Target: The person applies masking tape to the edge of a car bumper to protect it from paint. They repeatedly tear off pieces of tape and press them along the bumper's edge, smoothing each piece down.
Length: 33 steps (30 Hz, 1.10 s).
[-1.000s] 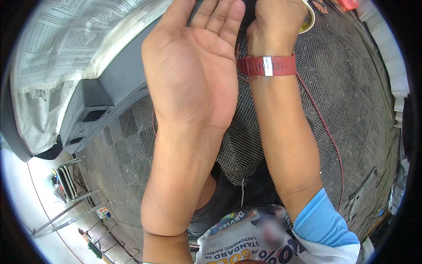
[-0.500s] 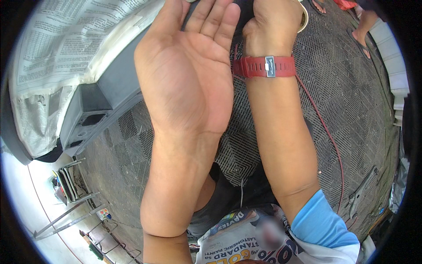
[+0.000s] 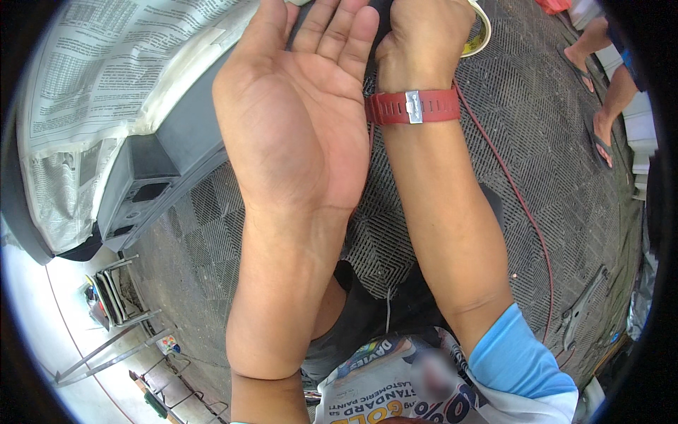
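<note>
My left hand [image 3: 289, 120] is raised palm up beside the newspaper-covered grey panel [image 3: 187, 138]. Its fingers are stretched out, some running past the upper edge, and no object shows on the palm. My right hand [image 3: 427, 42] is at the top, its wrist in a red strap [image 3: 438, 106] with a metal buckle. The fingers curl out of sight around a roll of tape [image 3: 484, 37], whose cream rim shows on the hand's right side. Newspaper sheets [image 3: 106, 71] cover the upper part of the panel, edged with pale tape.
Dark ribbed matting [image 3: 522, 169] covers the floor, with a thin red hose [image 3: 526, 205] across it. A person's sandalled feet [image 3: 600, 134] stand at the upper right. A flat dark metal part [image 3: 585, 304] lies lower right. Metal racks [image 3: 113, 297] stand at the left.
My right hand and the tape roll have shifted slightly left and down, showing more of the roll. The other person's second leg has come into view at the right.
</note>
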Tool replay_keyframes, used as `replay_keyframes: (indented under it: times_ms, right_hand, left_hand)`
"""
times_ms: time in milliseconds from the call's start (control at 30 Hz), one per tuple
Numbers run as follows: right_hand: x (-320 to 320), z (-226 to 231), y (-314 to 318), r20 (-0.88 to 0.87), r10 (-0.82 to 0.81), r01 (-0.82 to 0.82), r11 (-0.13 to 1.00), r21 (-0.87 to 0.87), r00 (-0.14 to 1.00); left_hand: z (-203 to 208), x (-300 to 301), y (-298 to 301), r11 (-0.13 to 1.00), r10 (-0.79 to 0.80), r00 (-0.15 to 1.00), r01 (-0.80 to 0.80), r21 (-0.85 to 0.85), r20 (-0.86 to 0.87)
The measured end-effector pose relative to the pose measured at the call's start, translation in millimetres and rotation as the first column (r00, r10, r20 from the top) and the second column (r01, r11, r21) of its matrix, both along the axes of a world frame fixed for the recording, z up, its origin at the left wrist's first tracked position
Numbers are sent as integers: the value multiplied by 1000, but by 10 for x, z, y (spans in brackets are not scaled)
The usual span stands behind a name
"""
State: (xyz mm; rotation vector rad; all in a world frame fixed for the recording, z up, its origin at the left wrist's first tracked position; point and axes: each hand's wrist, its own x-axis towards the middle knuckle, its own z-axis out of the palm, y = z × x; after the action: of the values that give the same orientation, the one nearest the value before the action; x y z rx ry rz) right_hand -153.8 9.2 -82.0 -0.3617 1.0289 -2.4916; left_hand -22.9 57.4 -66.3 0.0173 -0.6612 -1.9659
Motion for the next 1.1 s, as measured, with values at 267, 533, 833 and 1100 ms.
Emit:
replay_keyframes:
  times_ms: [267,533,833,1100]
  right_hand:
    - [104,-132,210,-556,-164,266,958,109,815]
    - [-82,-280,164,-427,-111,162,983,86,897]
    - [4,-64,59,-271,-138,163,984,70,953]
    - [18,-182,215,-275,-140,161,985,58,951]
  left_hand:
    - [-22,27,-18,999,-38,999,38,-12,-12]
    - [-2,38,-50,993,-112,993,110,-48,-36]
    - [26,43,-10,998,-65,998,65,-5,0]
    - [105,101,-65,994,-105,992,104,17,69]
